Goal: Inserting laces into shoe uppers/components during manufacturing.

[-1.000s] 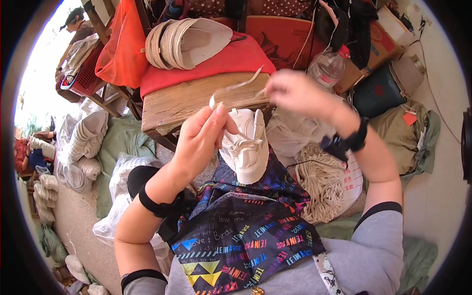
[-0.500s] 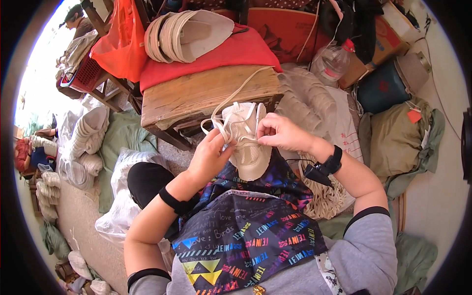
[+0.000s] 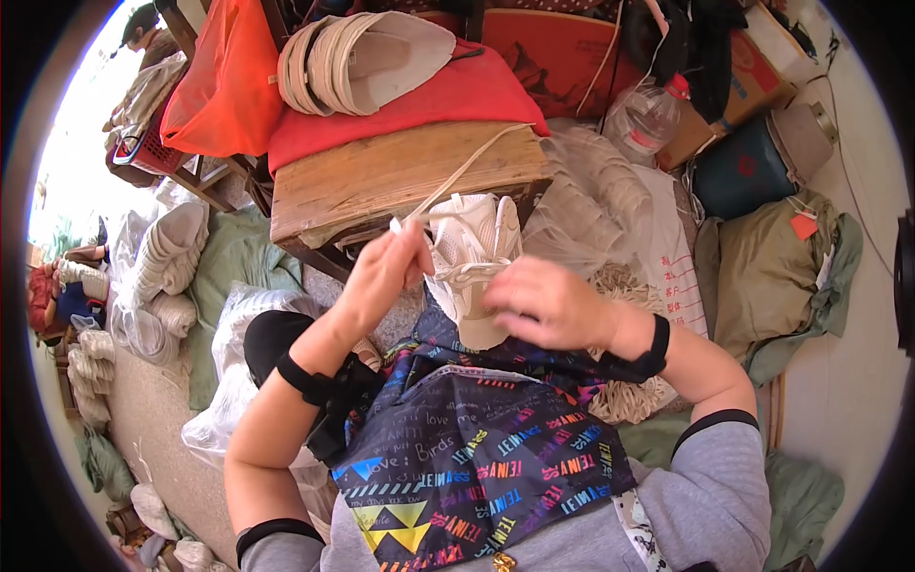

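Note:
A cream sneaker [image 3: 474,229] rests on my lap, toe toward me, against the front of a wooden bench [image 3: 410,176]. Its pale shoelace [image 3: 467,167] stretches from the bench top down to my left hand [image 3: 389,265]. That hand is closed in a pinch at the lace, just left of the shoe's opening, with a white lace tip showing above the fingers. On the other side, my right hand [image 3: 553,303] is beside the toe, its fingers smeared by motion. A dark printed apron [image 3: 486,458] covers my lap.
Nested cream shoe uppers [image 3: 381,62] lie on a red cloth [image 3: 448,100] on the bench. At the right are a bundle of laces [image 3: 629,400], a plastic bottle [image 3: 648,114] and a khaki sack [image 3: 767,272]. Bagged shoe parts [image 3: 172,257] lie left. Another person [image 3: 148,38] is far left.
My left hand has moved up and slightly left, drawing the lace up off the shoe. My right hand has left the lacing and moved down and right to beside the toe.

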{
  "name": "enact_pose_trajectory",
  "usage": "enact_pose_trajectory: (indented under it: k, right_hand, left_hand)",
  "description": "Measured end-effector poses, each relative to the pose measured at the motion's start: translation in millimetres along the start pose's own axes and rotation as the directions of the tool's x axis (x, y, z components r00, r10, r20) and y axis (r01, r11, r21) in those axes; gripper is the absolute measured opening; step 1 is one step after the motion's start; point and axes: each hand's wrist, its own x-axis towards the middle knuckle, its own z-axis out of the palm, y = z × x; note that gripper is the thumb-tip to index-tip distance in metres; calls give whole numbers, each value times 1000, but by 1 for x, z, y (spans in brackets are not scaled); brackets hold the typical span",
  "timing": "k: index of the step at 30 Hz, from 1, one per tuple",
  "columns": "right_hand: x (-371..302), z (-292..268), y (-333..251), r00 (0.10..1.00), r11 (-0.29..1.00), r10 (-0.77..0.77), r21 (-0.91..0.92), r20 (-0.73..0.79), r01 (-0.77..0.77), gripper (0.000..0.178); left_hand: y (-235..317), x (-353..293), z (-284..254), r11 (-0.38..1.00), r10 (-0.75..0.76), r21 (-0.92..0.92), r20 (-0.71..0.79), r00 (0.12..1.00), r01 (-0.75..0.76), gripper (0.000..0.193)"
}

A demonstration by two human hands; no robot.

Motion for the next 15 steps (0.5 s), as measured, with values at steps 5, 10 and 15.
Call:
enact_pose_trajectory:
  k: [5,10,15]
  right_hand:
    - [-13,21,-16,996,995,-54,-75,65,59,32]
    - [-11,12,-11,995,999,-50,13,92,49,31]
    - [33,23,-9,950,962,213,217,-227,-164,30]
  left_hand:
    - [102,13,2,820,166,-559,26,986,-123,52]
    - [150,-2,5,867,341,-414,92,936,-276,49]
    - [130,2,10,873,315,-420,97,944,-248,48]
